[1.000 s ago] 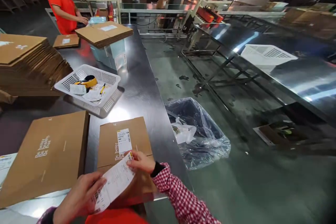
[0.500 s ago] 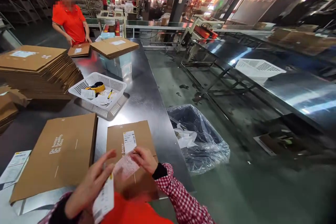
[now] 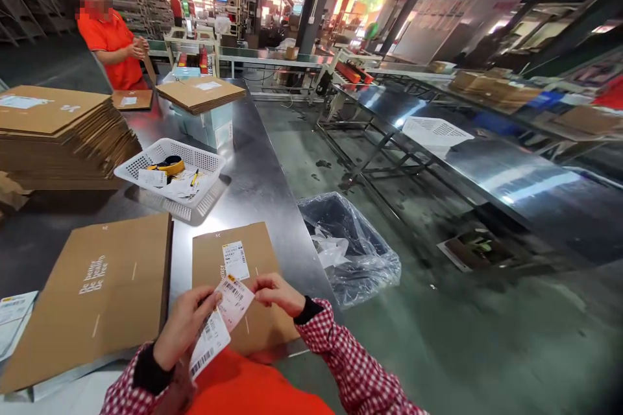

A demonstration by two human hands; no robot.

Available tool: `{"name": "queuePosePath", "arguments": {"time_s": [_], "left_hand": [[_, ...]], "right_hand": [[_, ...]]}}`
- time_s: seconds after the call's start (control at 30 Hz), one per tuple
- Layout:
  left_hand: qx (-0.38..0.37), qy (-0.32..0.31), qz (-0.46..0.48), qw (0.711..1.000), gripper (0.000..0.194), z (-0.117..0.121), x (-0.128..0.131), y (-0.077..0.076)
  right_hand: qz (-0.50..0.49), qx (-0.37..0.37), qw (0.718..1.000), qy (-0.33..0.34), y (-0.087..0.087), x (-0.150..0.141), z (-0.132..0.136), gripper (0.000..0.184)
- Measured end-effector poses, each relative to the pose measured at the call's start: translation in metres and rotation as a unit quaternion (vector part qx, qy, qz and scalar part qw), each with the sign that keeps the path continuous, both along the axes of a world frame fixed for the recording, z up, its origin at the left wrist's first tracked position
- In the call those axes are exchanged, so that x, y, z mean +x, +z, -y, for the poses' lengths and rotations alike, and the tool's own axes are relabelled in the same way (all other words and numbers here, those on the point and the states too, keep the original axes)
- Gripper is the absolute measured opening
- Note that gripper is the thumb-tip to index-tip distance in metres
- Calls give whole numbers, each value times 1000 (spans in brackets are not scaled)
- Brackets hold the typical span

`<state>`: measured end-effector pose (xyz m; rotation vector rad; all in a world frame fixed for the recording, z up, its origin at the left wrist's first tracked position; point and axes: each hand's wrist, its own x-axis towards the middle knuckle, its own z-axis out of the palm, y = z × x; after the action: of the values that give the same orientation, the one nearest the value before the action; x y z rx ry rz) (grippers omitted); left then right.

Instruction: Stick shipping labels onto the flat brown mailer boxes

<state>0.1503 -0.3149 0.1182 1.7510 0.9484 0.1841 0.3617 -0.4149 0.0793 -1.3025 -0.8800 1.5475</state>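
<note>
My left hand (image 3: 187, 319) and my right hand (image 3: 276, 293) both pinch a white barcode label strip (image 3: 220, 319) above the table. Its lower end hangs near my left hand, and its upper end, with a yellow mark, lies by my right fingers. Beneath my hands lies a flat brown cardboard mailer (image 3: 233, 272) with a white shipping label (image 3: 236, 260) stuck on it. To its left lies a larger printed cardboard mailer (image 3: 92, 295). Checked sleeves cover both my forearms.
The stainless steel table (image 3: 263, 188) holds a white plastic basket (image 3: 170, 175) of papers and tape, and a tall stack of flat cardboard (image 3: 53, 139). A co-worker in an orange shirt (image 3: 109, 42) stands at the far end. A plastic-lined bin (image 3: 345, 249) stands on the floor to the right.
My hands have come together, both now pinching the label strip. The view has tilted up and shifted, showing more of the hall. The co-worker has lifted both hands from the table.
</note>
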Motion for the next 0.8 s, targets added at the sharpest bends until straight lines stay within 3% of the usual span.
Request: {"name": "queuePosePath", "arguments": {"time_s": [0.5, 0.8], "left_hand": [[-4, -5, -8, 1000, 45, -3, -1, -10], [29, -14, -22, 999, 42, -4, 8, -3]], "right_hand": [[54, -7, 998, -16, -2, 0, 3, 11], [70, -11, 997, -9, -8, 9, 4, 12]]}}
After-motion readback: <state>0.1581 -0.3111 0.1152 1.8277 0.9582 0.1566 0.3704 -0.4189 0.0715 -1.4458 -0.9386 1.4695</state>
